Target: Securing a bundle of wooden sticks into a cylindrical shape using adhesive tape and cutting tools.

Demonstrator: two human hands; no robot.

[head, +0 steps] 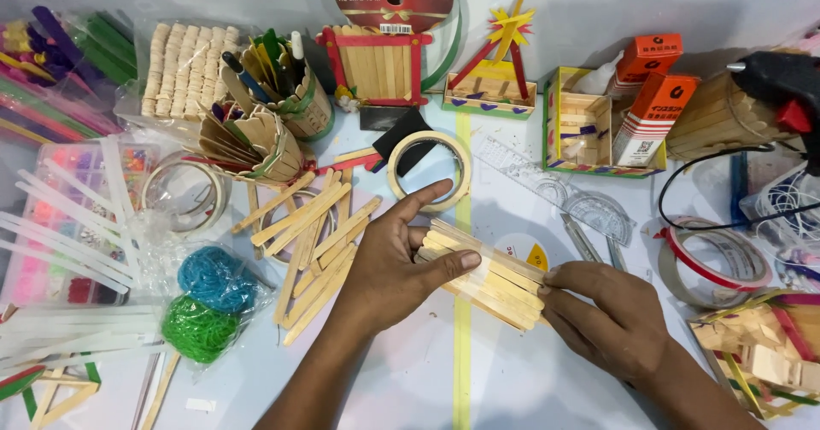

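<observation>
A flat row of wooden craft sticks (489, 274), bound by a strip of clear tape, lies slanted at the middle of the white table. My left hand (389, 263) presses on its left end, thumb laid across the sticks and forefinger stretched toward a roll of masking tape (429, 170). My right hand (608, 310) pinches the row's right end with its fingertips.
Loose craft sticks (314, 251) lie left of my hands. Blue and green rubber bands sit in a bag (207, 302). Stick-built cups, frames and boxes line the back. A black glue gun (781, 84), orange boxes (653, 101), a clear ruler (530, 174) and red-edged tape roll (716, 261) are at right.
</observation>
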